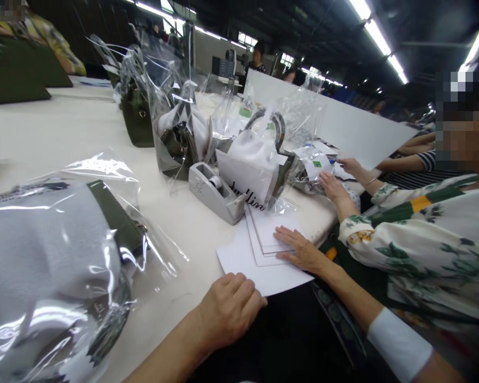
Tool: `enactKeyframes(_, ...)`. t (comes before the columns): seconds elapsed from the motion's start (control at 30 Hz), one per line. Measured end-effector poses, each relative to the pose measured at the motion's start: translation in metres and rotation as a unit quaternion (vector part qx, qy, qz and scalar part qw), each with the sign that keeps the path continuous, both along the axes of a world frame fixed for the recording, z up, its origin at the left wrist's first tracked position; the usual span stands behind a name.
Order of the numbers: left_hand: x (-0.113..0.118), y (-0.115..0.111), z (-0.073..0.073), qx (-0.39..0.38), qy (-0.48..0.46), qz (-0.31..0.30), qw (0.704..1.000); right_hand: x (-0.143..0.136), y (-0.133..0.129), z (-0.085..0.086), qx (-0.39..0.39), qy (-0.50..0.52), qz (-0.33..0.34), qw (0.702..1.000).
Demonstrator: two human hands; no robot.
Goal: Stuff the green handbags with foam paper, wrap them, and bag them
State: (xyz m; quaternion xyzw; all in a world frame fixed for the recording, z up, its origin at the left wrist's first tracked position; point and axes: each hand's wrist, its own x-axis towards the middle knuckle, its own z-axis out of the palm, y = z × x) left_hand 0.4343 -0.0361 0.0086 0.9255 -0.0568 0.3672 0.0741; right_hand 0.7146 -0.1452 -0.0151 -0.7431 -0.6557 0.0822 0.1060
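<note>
White sheets (267, 274), stacked with smaller pieces on top of a larger one, lie just below the centre of the view, between five and six o'clock, at the near edge of a cream counter (32, 125). The wearer's right hand (301, 254), between four and five o'clock, rests palm down on the stack's right side, its fingers stretched out and released. A white sleeve (399, 338) covers part of that forearm. The left hand (231, 308), at six o'clock, has its fingers curled beside the large sheet's near edge; whether they grasp the paper, I cannot tell.

A grey tape dispenser (217, 194) stands just left of centre, toward nine o'clock. Touching or just beside it is a handbag in white wrapping (253, 143) with black lettering on its front. At eight o'clock lies a large plastic-covered bag (51, 255), white and olive green; at ten o'clock stands a dark green bag (138, 117). Toward three o'clock, a co-worker in a floral top (427, 234) has both hands at a clear plastic packet (313, 162). A white board (351, 127) slants at two o'clock.
</note>
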Motion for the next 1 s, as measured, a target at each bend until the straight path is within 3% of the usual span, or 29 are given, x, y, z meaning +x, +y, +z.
enactKeyframes(0.1, -0.045, 0.003, 0.027, -0.067, -0.053, 0.051, 0.995, -0.001, 0.001, 0.007, 0.007, 0.037, -0.018, 0.999)
enactKeyframes(0.27, -0.104, 0.011, 0.069, -0.135, -0.087, 0.271, 0.949, -0.024, 0.007, 0.045, 0.084, 0.089, -0.083, 0.989)
enactKeyframes(0.37, -0.123, 0.011, 0.079, -0.171, -0.113, 0.353, 0.913, -0.062, 0.0, 0.068, 0.149, 0.13, -0.167, 0.966)
enactKeyframes(0.43, -0.13, 0.009, 0.08, -0.187, -0.128, 0.376, 0.898, -0.093, -0.01, 0.077, 0.186, 0.135, -0.219, 0.948)
enactKeyframes(0.53, -0.134, 0.004, 0.076, -0.178, -0.134, 0.37, 0.902, -0.139, -0.024, 0.083, 0.22, 0.12, -0.2, 0.947)
enactKeyframes(0.7, -0.131, -0.019, 0.062, -0.115, -0.144, 0.271, 0.945, -0.192, -0.016, 0.092, 0.367, 0.049, -0.008, 0.929)
enactKeyframes(0.77, -0.13, -0.031, 0.055, -0.12, -0.141, 0.228, 0.956, -0.202, -0.008, 0.097, 0.344, 0.018, 0.088, 0.935)
enactKeyframes(0.87, -0.136, -0.044, 0.047, -0.142, -0.143, 0.19, 0.961, -0.206, -0.008, 0.096, 0.323, -0.001, 0.172, 0.931)
enactKeyframes(0.93, -0.143, -0.047, 0.045, -0.128, -0.142, 0.172, 0.967, -0.2, -0.017, 0.087, 0.338, 0.014, 0.167, 0.926)
enactKeyframes(1.0, -0.149, -0.049, 0.045, -0.081, -0.146, 0.183, 0.969, -0.187, -0.03, 0.068, 0.336, 0.108, 0.093, 0.931)
